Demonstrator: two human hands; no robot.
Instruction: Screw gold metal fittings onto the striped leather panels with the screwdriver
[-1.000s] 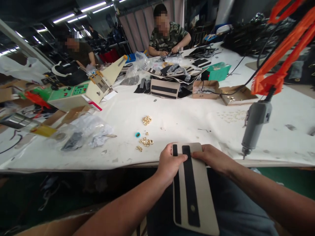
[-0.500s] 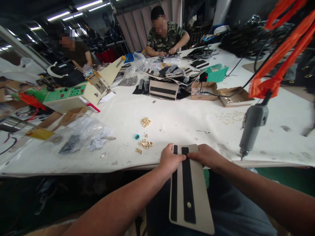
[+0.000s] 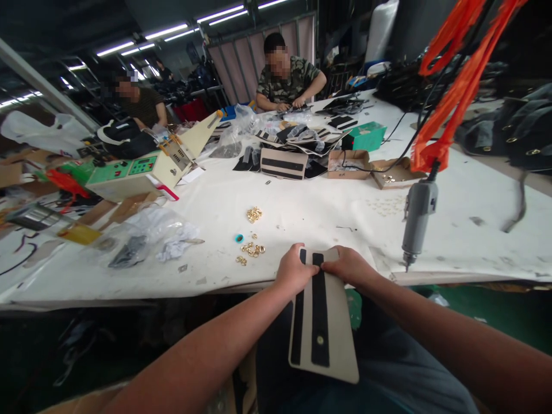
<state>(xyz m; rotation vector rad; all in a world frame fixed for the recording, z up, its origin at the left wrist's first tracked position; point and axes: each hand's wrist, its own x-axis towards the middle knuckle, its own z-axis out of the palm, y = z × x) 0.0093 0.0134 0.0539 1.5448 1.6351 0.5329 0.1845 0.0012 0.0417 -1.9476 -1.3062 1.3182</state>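
A beige flat panel (image 3: 340, 322) with two black strips rests over my lap, its far end at the table edge. My left hand (image 3: 295, 269) grips the far left corner, thumb pressed on the wider black strip. From the other side my right hand (image 3: 347, 265) holds the far right corner, its thumb meeting the left one. Whatever lies under the thumbs is hidden. Near the panel's lower end, a small round brass-coloured fitting (image 3: 319, 340) sits in the wider strip. Beyond my left hand lie gold rings (image 3: 253, 249), a gold pile (image 3: 254, 214) and a small blue ring-shaped cup (image 3: 239, 238).
A grey electric screwdriver (image 3: 417, 221) hangs at right from orange straps. Cardboard boxes (image 3: 348, 165), a stack of panels (image 3: 283, 164) and a green box (image 3: 368, 137) stand farther back. At left are a cream machine (image 3: 138, 169) and plastic bags (image 3: 149, 230). Two people sit across the table.
The view has shifted slightly, so the hanging screwdriver appears farther left. The panel's near end has lifted a little; both hands keep their hold on its far end.
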